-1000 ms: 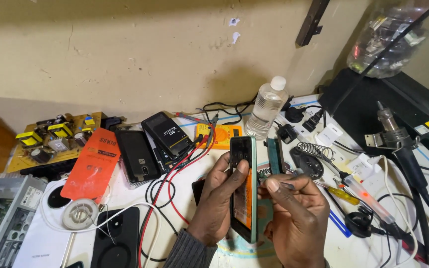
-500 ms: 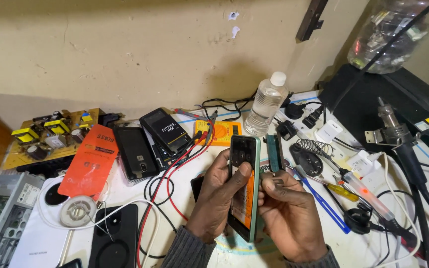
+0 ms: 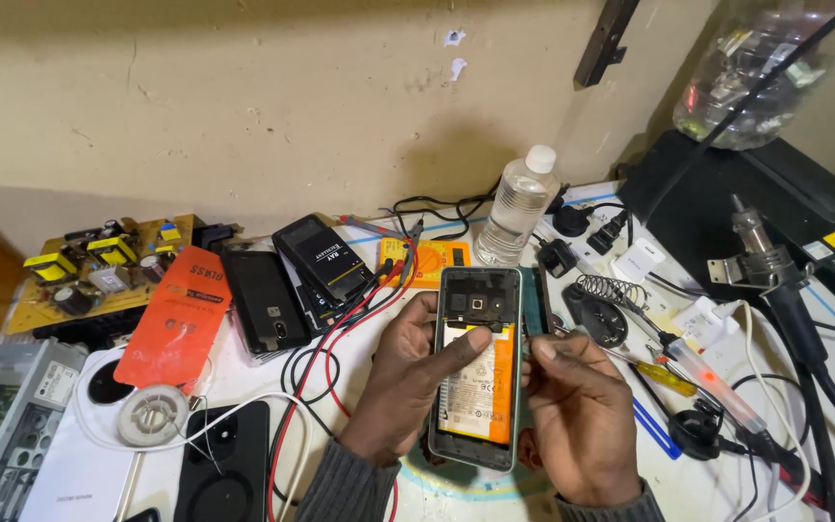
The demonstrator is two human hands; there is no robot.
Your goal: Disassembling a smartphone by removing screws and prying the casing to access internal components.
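The left hand (image 3: 408, 382) is gripping the opened phone (image 3: 476, 367), thumb pressing its battery (image 3: 480, 387); the right hand (image 3: 577, 416) is steadying its edge, fingers curled. Back cover is off, battery still seated.

Clutter crowds the desk (image 3: 456, 493) on every side. Red and black leads (image 3: 326, 362) loop just beside the left hand (image 3: 408, 387), with dark phones (image 3: 292, 280) stacked behind them. A water bottle (image 3: 517, 208) stands beyond the opened phone (image 3: 475, 372). Right of the right hand (image 3: 577, 425) lie a screwdriver (image 3: 664, 377), cables and a soldering stand (image 3: 596, 314). Only the near edge stays open.
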